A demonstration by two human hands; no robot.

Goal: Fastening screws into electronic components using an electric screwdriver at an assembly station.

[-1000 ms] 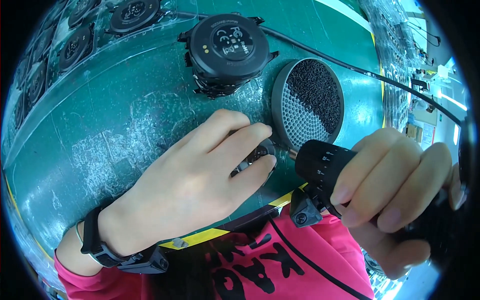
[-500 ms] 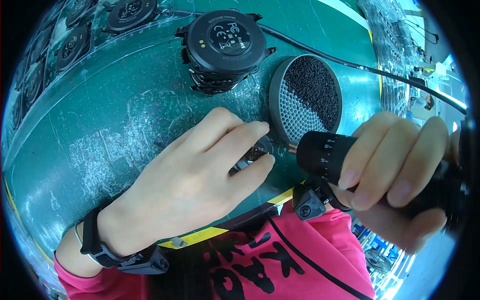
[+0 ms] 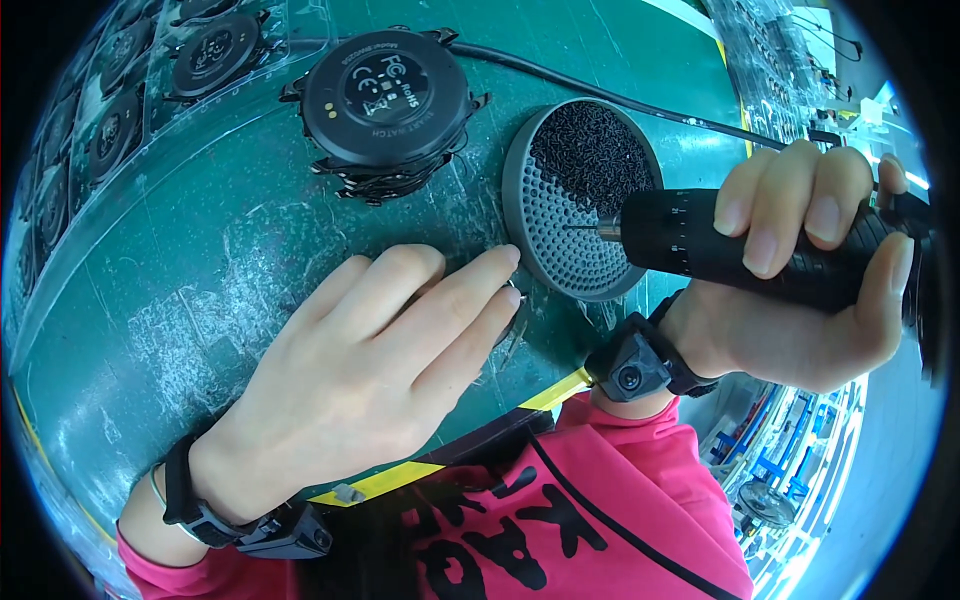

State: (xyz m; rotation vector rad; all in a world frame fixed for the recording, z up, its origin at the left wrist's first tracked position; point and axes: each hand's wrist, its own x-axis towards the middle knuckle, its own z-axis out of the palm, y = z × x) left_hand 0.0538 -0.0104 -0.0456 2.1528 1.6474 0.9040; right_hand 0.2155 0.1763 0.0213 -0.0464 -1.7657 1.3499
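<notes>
Nearest the camera: pink shirt (image 3: 600,520) with black print, at the lower edge. Just beyond it, the yellow-black edge strip (image 3: 380,485) of the bench (image 3: 180,260), which carried a scratched green mat.

Left hand (image 3: 370,370) lay palm-down on the mat, a black band (image 3: 185,495) on its wrist. Its fingers (image 3: 470,290) were stretched forward and close together, tips pressing a small metal part (image 3: 512,300) against the mat. Most of the part was hidden under the fingertips; its shape could not be told.

Right hand (image 3: 800,280) was wrapped around a black driver (image 3: 740,245), held roughly level and pointing left. Fingers were curled fully over the barrel, thumb underneath. A black band with a small lens-like block (image 3: 630,365) sat on this wrist. The thin bit (image 3: 585,228) of the driver was over a round grey tray (image 3: 560,260), just right of the left fingertips. The tray had a dimpled floor; a heap of small black screws (image 3: 590,155) filled its far half. Whether the bit touched the tray could not be told.

Further back, left of the tray: a round black watch body (image 3: 385,95), face-down on a black holder. A black cable (image 3: 640,105) ran from behind it past the tray's far rim toward the right.

Farthest, upper left: a clear tray (image 3: 130,110) of more watch bodies in rows.
</notes>
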